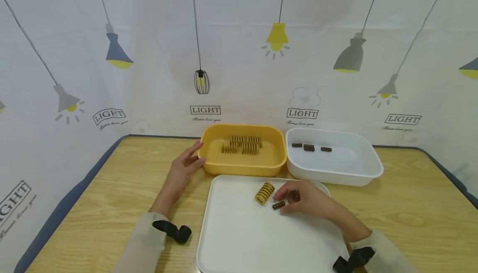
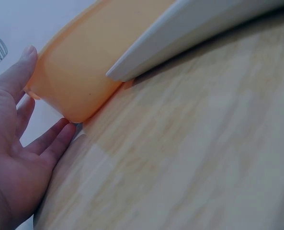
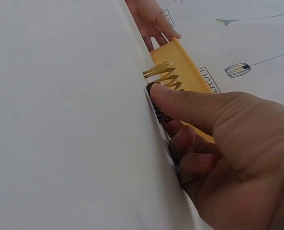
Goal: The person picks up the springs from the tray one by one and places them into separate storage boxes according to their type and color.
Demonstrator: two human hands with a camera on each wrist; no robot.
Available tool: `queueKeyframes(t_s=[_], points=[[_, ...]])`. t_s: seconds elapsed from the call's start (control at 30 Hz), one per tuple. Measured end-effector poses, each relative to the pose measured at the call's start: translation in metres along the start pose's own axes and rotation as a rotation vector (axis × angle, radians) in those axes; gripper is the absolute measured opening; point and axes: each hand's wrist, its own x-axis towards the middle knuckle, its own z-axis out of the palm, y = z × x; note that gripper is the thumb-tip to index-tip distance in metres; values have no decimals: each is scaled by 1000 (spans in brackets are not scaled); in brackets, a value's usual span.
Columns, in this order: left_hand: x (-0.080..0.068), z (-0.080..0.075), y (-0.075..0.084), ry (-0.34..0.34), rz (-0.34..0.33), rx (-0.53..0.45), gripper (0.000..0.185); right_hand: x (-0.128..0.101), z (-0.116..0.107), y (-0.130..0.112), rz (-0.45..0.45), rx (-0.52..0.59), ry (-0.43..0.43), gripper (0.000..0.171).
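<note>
In the head view, my right hand [image 1: 304, 198] pinches a small dark coil spring [image 1: 279, 205] between thumb and index finger, low over the white tray [image 1: 231, 231]. The right wrist view shows the thumb [image 3: 185, 103] against that dark spring [image 3: 155, 103]. Just left of it lies a larger yellow coil spring [image 1: 264, 193], on the tray. My left hand [image 1: 181, 171] touches the left end of the yellow bin [image 1: 244, 169], its fingers fairly straight along the outer wall. Several yellow springs [image 1: 249, 148] stand grouped inside that bin.
A white bin [image 1: 336, 175] stands right of the yellow one, with several small dark springs [image 1: 309, 148] in it. Both bins sit behind the tray on a wood-grain table [image 1: 119, 181]. A curtain printed with lamps [image 1: 239, 74] hangs behind the table.
</note>
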Motion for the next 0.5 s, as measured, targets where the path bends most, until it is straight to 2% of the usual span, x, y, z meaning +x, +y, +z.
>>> queueKeyframes(t_s=[0.23, 0.5], points=[[7, -4, -24, 12, 19, -3, 54, -1, 2, 4, -17, 20, -17, 30], [8, -4, -23, 19, 21, 37, 54, -2, 3, 11, -34, 11, 9, 30]])
